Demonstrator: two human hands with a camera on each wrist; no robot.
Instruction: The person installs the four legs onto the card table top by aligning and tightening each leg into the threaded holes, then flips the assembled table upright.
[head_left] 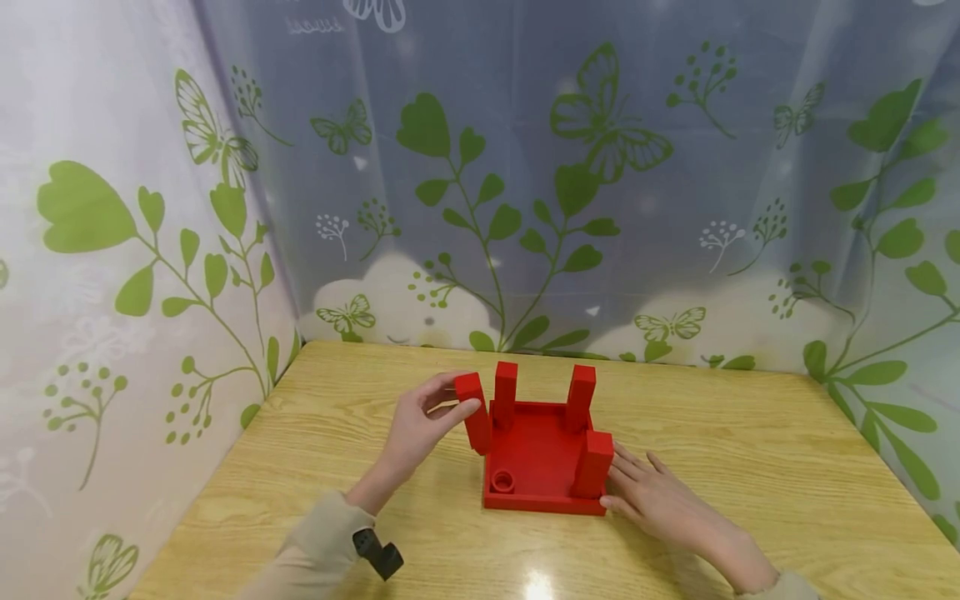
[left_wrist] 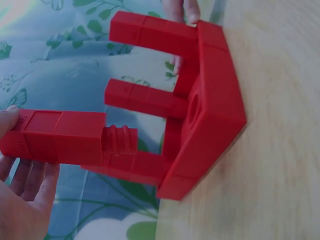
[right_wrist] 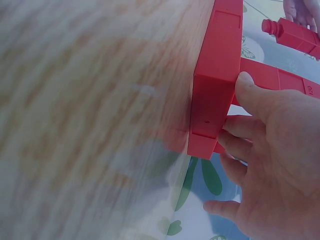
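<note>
A red square toy table (head_left: 534,460) lies upside down on the wooden tabletop, with three legs standing up from its corners. At its near left corner a round threaded socket (head_left: 503,481) shows. My left hand (head_left: 420,429) pinches a separate red leg (head_left: 476,417) between thumb and fingers, just left of that corner. In the left wrist view the leg's threaded end (left_wrist: 120,140) points towards the table and stands apart from it. My right hand (head_left: 667,508) rests against the red table's right side by the near right leg (head_left: 594,465), fingers fairly straight.
The wooden tabletop (head_left: 360,392) spreads around the red table. A patterned curtain with leaves and butterflies (head_left: 510,217) hangs behind it and at both sides. A black strap piece (head_left: 378,554) hangs at the left wrist.
</note>
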